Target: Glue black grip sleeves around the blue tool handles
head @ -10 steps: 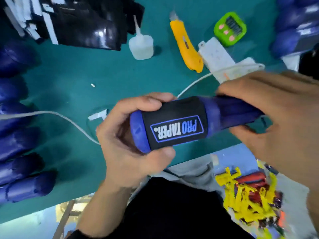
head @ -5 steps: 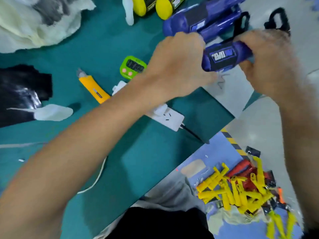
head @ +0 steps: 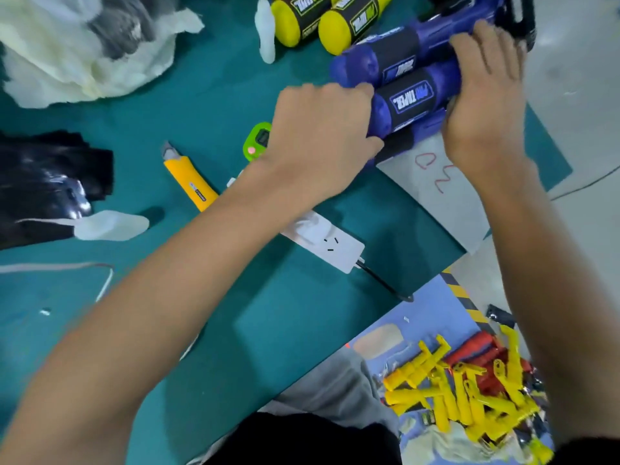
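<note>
A blue tool handle [head: 407,102] wrapped in a black sleeve with blue lettering lies at the table's far right, on a pile of other sleeved blue handles [head: 385,58]. My left hand [head: 318,135] grips its rounded near end. My right hand [head: 483,95] holds its far end, fingers laid over the handles. A glue bottle [head: 107,224] lies on its side at the left, beside a stack of black sleeve material [head: 43,182].
Yellow handles with black sleeves [head: 315,15] stand at the back. A yellow utility knife [head: 189,181], a green timer [head: 256,140], a white power strip [head: 327,245] and a grey card [head: 439,189] lie on the teal table [head: 285,313]. Yellow clips [head: 463,391] lie on the floor.
Both hands carried the sleeved blue handle from in front of me to the far right and set it onto the pile of other blue handles. My view turned right.
</note>
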Motion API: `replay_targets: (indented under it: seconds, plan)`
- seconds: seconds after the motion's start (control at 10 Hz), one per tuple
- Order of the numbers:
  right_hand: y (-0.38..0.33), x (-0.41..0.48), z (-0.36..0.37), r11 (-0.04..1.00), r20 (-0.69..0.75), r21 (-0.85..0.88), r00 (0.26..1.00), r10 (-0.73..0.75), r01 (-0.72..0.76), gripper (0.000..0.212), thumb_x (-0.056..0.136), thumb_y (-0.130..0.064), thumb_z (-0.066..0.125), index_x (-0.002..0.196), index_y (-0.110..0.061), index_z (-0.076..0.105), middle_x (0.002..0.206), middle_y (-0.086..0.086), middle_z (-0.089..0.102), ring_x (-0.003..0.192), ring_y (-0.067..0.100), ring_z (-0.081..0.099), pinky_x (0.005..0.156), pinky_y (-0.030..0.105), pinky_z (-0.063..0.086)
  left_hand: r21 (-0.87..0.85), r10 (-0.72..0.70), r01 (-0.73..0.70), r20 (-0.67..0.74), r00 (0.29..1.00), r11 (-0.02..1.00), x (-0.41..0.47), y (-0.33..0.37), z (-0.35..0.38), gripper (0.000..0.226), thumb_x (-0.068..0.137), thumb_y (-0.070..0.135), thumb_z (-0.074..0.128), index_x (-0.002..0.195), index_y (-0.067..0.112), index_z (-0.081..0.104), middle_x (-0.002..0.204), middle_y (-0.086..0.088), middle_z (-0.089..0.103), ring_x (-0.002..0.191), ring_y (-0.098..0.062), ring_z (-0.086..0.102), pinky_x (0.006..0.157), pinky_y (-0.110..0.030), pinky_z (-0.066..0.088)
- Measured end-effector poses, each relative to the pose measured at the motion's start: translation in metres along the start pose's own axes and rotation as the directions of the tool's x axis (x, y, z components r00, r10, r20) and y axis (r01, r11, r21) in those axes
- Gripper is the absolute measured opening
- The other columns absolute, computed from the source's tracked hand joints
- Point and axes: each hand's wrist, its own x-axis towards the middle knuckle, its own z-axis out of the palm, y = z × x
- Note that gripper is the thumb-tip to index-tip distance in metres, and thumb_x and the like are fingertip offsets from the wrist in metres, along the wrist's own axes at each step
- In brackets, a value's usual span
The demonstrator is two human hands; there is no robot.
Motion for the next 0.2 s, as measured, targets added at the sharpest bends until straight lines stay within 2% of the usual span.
replay_targets:
  seconds: [0.1,0.2]
  plan:
    - [-0.003,-0.011,-0.001,0.989,-0.007,0.121,0.996,0.084,-0.082,0.07,0.089,-0.002,0.049,0.158,-0.006,0.04,0.169,0.018,0.029,0.159,0.037,0.022,0.131,0.039,0.012,-0.175,-0.039,0.018,-0.115,0.993,0.984,-0.047,-0.009,-0.01,0.021,0.1,0.034,0.056,0.113,0.027,0.07,0.087,-0.003,0.073,0.076,-0.034,0.062,0.062,-0.038,0.038]
    - [0.005,-0.022,-0.004,0.972,-0.104,0.223,0.989,0.102,-0.076,0.073,0.088,-0.001,0.051,0.16,-0.007,0.038,0.168,0.017,0.031,0.159,0.032,0.025,0.131,0.035,0.018,-0.487,-0.086,-0.172,-0.463,0.882,0.856,-0.136,-0.035,-0.029,0.02,0.094,0.007,0.068,0.088,0.02,0.083,0.073,0.002,0.075,0.067,-0.018,0.065,0.063,-0.026,0.05]
